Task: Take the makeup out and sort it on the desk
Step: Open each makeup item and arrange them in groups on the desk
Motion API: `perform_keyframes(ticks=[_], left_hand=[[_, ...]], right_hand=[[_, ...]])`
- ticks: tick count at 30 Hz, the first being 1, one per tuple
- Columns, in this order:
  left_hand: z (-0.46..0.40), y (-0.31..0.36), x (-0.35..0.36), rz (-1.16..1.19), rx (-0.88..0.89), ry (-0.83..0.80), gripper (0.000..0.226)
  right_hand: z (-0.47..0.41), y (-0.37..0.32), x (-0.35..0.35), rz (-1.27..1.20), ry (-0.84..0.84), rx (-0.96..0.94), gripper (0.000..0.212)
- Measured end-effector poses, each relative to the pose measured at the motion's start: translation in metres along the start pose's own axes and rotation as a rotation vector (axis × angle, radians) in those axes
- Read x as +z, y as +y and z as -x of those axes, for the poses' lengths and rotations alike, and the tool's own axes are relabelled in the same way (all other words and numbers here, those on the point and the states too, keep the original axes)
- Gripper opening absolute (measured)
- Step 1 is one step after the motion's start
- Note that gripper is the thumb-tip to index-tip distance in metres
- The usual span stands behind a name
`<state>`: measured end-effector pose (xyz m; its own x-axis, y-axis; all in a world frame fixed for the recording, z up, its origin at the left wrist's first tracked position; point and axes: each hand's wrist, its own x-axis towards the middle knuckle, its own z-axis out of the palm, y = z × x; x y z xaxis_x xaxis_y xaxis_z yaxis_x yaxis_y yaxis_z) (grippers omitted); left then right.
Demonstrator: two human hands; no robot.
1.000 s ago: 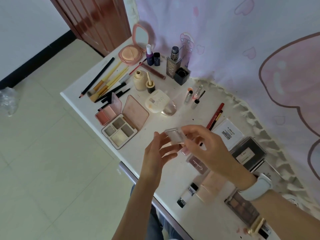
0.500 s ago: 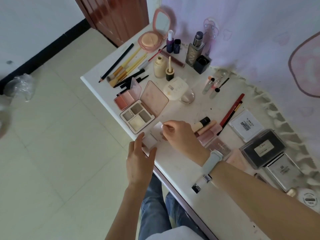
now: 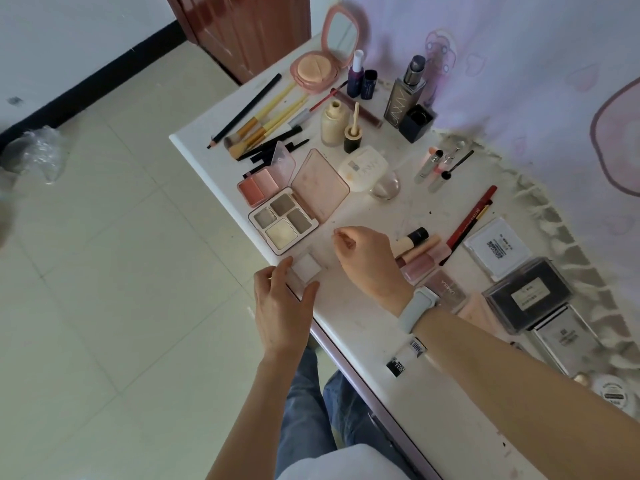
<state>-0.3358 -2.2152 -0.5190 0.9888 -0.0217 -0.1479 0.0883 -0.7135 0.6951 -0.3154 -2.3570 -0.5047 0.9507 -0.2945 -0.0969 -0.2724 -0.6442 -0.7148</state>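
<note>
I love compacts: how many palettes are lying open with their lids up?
2, side by side near the desk's front edge: the blush palette nearer the brushes, and the four-pan eyeshadow palette beside it, nearer the hands. Closed cases elsewhere may hide more.

Home room, likely bedroom: white tabletop [image 3: 349, 327] crowded with makeup, pink cartoon curtain [image 3: 519, 64], tiled floor [image 3: 121, 271], wooden door [image 3: 242, 29].
</note>
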Motion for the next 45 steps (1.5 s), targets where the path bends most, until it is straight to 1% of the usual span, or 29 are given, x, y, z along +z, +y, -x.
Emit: perform_keyframes(ticks=[2,4,5,7,10,13,15,17,19,22,24,25,26,29,30,33,35,38,40,42,43,45], left_hand=[[-0.002,0.000,0.000,0.004,-0.007,0.001,0.054],[-0.003,0.001,-0.001,-0.002,-0.011,-0.003,0.055],[-0.004,0.001,-0.001,-0.012,-0.007,0.001,0.056],[-0.002,0.001,-0.002,-0.031,0.022,0.027,0.059],[0.003,0.006,-0.003,-0.023,0.110,0.095,0.055],[0.008,0.015,0.001,-0.007,0.178,0.142,0.047],[0.011,0.023,0.003,0.005,0.209,0.144,0.042],[0.014,0.030,0.005,0.026,0.234,0.132,0.037],[0.016,0.036,0.008,0.051,0.248,0.110,0.033],[0.019,0.045,0.012,0.090,0.233,0.071,0.027],[0.022,0.051,0.013,0.109,0.247,0.068,0.024],[0.023,0.053,0.015,0.132,0.246,0.062,0.023],[0.024,0.056,0.016,0.175,0.226,0.040,0.021],[0.024,0.062,0.021,0.360,0.123,-0.089,0.023],[0.024,0.065,0.022,0.425,0.093,-0.138,0.024],[0.022,0.073,0.023,0.563,0.069,-0.262,0.028],[0.022,0.077,0.022,0.564,0.125,-0.281,0.029],[0.019,0.076,0.021,0.542,0.194,-0.264,0.030],[0.017,0.072,0.021,0.506,0.241,-0.255,0.029],[0.016,0.071,0.022,0.431,0.315,-0.232,0.017],[0.016,0.071,0.023,0.387,0.346,-0.228,0.015],[0.018,0.072,0.024,0.259,0.396,-0.206,0.041]], right_hand=[[0.002,-0.002,-0.011,0.079,0.040,-0.062,0.020],[0.002,-0.001,-0.029,0.152,0.059,-0.155,0.021],[0.003,0.002,-0.040,0.189,0.050,-0.206,0.022],[0.003,0.015,-0.064,0.285,-0.020,-0.267,0.025],[0.001,0.040,-0.089,0.409,-0.202,-0.225,0.029],[-0.005,0.058,-0.094,0.424,-0.339,-0.134,0.030],[-0.011,0.063,-0.093,0.398,-0.397,-0.095,0.031],[-0.017,0.064,-0.092,0.379,-0.416,-0.087,0.032],[-0.019,0.065,-0.092,0.418,-0.418,-0.141,0.030],[-0.019,0.065,-0.092,0.576,-0.430,-0.303,0.026],[-0.017,0.063,-0.094,0.620,-0.399,-0.378,0.026],[-0.015,0.061,-0.095,0.550,-0.355,-0.367,0.025],[-0.012,0.057,-0.097,0.402,-0.304,-0.297,0.022],[0.004,0.037,-0.102,-0.234,-0.205,0.053,0.008],[0.011,0.033,-0.102,-0.378,-0.179,0.148,0.007],[0.025,0.029,-0.098,-0.631,-0.165,0.317,0.011],[0.029,0.030,-0.097,-0.734,-0.209,0.357,0.011],[0.035,0.032,-0.094,-0.780,-0.262,0.376,0.012],[0.036,0.031,-0.093,-0.856,-0.297,0.402,0.012],[0.037,0.030,-0.092,-0.903,-0.311,0.427,0.014],[0.038,0.029,-0.092,-0.898,-0.304,0.430,0.019],[0.039,0.027,-0.091,-0.874,-0.276,0.427,0.028]])
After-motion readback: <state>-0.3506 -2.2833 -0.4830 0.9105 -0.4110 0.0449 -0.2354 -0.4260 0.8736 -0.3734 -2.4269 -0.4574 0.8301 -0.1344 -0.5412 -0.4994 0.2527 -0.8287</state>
